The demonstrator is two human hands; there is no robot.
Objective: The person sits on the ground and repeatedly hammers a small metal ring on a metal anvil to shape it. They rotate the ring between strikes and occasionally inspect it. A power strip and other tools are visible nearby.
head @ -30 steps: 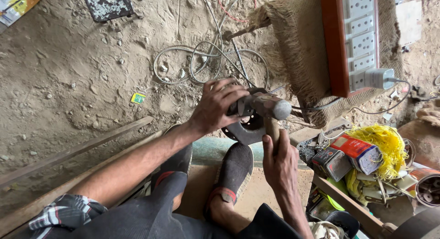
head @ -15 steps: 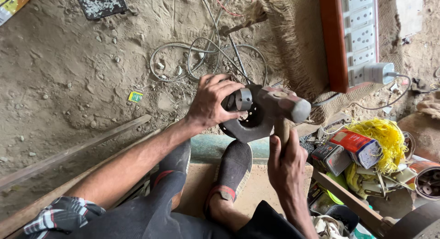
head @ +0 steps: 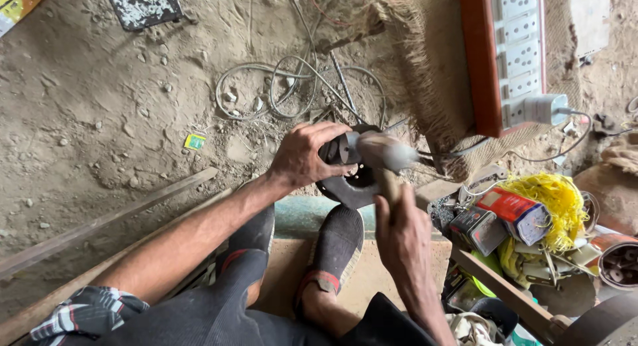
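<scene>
The left hand (head: 307,153) is curling its fingers closed, arm stretching forward, while the right hand (head: 403,236) (fist clenched) is rising upright.

1. Left hand (head: 302,157): bare, no glove, ring or watch in view.
2. Right hand (head: 402,236): bare as well, wrist uncovered.
3. Both forearms bare up to the elbow; no long sleeves.
4. Sleeve (head: 86,316) at the left upper arm: short, plaid in black, white and red.
5. Trousers (head: 219,313): dark grey to black, plain cloth, covering both legs.
6. Socks (head: 335,243): dark grey knit on both feet, with a red and light band near the ankle. No shoes seen.
</scene>
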